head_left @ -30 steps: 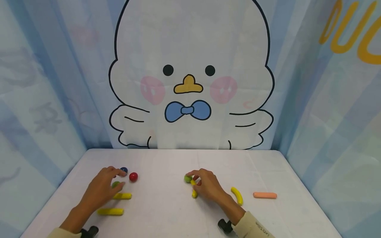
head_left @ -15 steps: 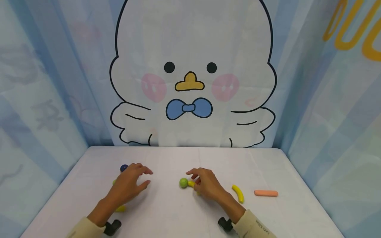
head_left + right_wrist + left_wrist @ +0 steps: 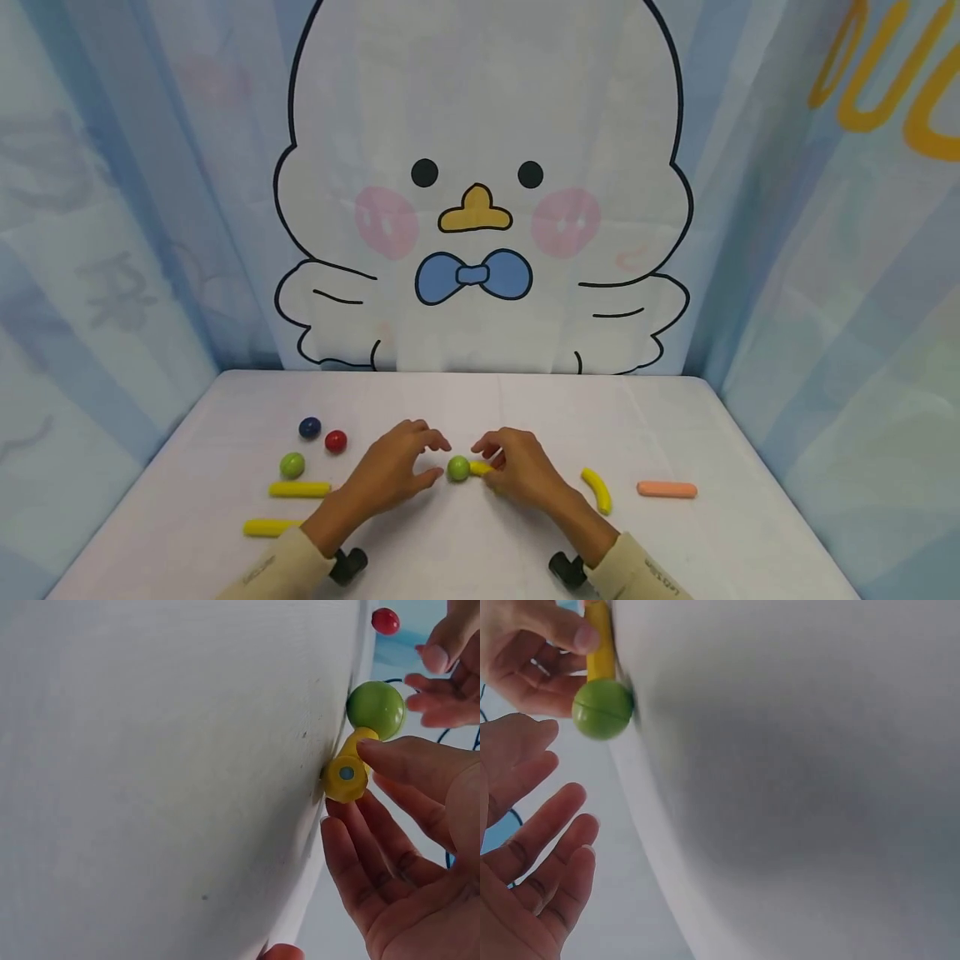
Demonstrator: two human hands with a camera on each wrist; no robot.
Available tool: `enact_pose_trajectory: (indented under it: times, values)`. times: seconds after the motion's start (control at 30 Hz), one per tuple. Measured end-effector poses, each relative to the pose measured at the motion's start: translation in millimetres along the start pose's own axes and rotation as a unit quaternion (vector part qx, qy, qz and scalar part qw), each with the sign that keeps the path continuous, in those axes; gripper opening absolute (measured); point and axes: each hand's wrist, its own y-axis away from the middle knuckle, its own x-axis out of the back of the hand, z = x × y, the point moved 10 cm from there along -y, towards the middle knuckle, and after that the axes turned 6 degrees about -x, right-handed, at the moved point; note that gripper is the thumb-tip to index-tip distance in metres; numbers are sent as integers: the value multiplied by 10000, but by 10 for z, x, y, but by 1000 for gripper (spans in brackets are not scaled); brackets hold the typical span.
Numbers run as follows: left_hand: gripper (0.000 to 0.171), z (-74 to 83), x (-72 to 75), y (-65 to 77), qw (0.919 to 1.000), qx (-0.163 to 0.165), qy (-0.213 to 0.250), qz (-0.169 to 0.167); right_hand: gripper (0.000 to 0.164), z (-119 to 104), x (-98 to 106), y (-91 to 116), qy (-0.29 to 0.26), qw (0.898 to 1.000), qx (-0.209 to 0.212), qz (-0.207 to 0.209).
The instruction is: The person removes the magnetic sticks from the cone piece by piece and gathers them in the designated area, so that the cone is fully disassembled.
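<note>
A shiny green ball (image 3: 458,468) sits on the white table against one end of a curved yellow rod (image 3: 478,468). My right hand (image 3: 527,471) pinches the rod, its thumb on the upper side in the right wrist view, where the rod's near end (image 3: 346,780) shows a small grey-blue disc. To the left of the ball, my left hand (image 3: 393,467) holds nothing; its thumb and fingers are spread apart and face the ball. In the left wrist view, this hand's fingers (image 3: 559,840) are parted, with a gap between them and the green ball (image 3: 602,710).
At the left lie a blue ball (image 3: 310,428), a red ball (image 3: 336,442), another green ball (image 3: 292,465) and two straight yellow rods (image 3: 298,489), partly behind my left arm. On the right are a second curved yellow rod (image 3: 597,491) and an orange rod (image 3: 667,489).
My left hand has moved right, from over the loose balls to beside the held piece. The pinched rod has swung from pointing toward me to lying sideways, and its ball has shifted slightly left and nearer.
</note>
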Motion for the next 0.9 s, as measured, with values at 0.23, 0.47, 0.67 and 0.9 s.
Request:
enact_pose_trajectory:
  times: [0.23,0.47,0.67,0.9]
  values:
    - [29,65,-175,-123,9998,-178,51,-123,25,19,-10,10,231,9997,-68,19]
    - [26,102,-280,-210,9995,-233,83,-175,21,4,-14,12,328,9994,41,109]
    - [25,113,-333,-245,9996,-182,101,-205,20,-4,-20,14,331,9994,38,113]
    - [24,115,-358,-263,9992,-140,279,-242,19,2,-15,18,410,9991,13,92]
